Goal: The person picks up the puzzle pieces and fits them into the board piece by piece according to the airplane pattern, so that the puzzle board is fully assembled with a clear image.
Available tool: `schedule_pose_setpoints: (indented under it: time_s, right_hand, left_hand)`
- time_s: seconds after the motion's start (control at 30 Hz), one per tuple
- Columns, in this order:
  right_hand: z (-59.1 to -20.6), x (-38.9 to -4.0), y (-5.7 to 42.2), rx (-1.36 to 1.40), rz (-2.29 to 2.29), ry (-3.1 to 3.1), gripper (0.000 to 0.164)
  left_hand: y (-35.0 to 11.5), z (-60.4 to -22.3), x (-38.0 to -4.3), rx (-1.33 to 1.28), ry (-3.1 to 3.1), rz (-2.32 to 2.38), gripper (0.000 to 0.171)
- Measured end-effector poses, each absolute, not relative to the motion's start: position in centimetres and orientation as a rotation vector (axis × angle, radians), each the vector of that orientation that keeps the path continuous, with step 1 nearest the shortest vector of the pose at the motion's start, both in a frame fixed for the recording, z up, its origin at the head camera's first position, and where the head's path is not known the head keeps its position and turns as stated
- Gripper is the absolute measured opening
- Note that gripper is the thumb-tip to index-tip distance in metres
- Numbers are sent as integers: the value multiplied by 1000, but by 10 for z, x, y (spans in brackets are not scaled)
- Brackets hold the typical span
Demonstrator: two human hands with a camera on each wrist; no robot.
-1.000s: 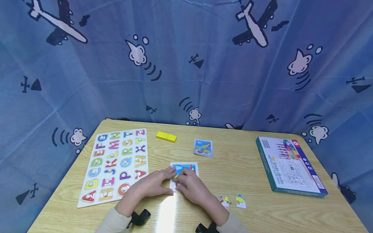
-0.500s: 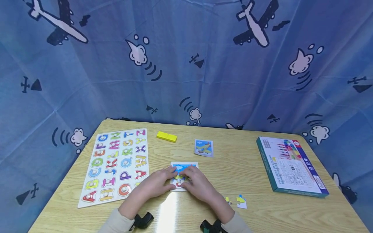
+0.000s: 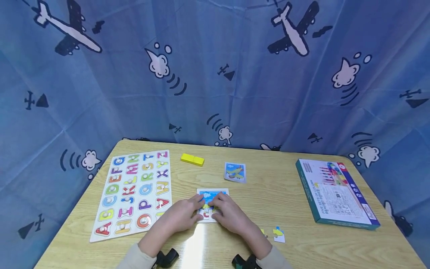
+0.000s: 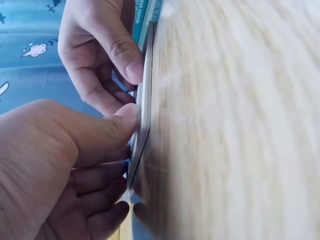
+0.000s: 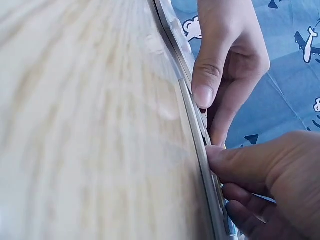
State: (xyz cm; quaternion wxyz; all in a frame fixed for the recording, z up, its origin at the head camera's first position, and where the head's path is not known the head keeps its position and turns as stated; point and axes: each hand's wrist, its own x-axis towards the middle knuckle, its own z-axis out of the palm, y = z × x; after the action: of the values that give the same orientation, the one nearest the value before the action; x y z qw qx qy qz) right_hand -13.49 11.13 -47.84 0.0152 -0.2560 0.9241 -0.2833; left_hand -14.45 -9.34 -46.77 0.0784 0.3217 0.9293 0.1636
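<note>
A small jigsaw puzzle board (image 3: 206, 221) with a white border and a blue-sky picture lies flat near the front middle of the table. My left hand (image 3: 183, 213) rests at its left side, its thumb at the board's edge in the left wrist view and its fingers extended over the picture. From the right, my right hand (image 3: 231, 216) bends its thumb and index finger over a puzzle piece, largely covered by the fingers, at the board's right part. Yellow and white puzzle pieces (image 3: 206, 206) show between the two hands. One loose puzzle piece (image 3: 279, 234) lies right of my forearm, another partly behind it.
A white alphabet peg board (image 3: 114, 205) covers the table's left side. At the back are a yellow block (image 3: 192, 159) and a small airplane picture card (image 3: 235, 172). A flat green-sided box (image 3: 337, 194) lies at the right, before a blue curtain (image 3: 188, 112).
My right hand has shifted slightly right, and its fingers have spread apart over the board. My left thumb has come onto the board's lower left edge. My right forearm covers more of the loose pieces.
</note>
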Motion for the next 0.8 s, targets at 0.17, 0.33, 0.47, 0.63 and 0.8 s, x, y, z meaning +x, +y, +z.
schedule_pose_setpoints:
  time_s: [0.17,0.33,0.47,0.63,0.8]
  right_hand:
    - [-479,-135,112,-806,-870,2867,27]
    - [-479,-134,113,-802,-877,2858,34]
    - [-479,-135,114,-738,-887,2865,46]
    - [-479,-137,116,-689,-914,2848,49]
    - [-481,-138,117,-719,-934,2844,49]
  left_hand:
    - [-92,-468,-142,1049,2825,401,49]
    - [-92,-469,-142,1122,2846,410,43]
    - [-92,-470,-143,1152,2835,425,40]
    - [-92,-468,-142,1155,2810,462,41]
    - [-93,-467,-139,1170,2779,461,40]
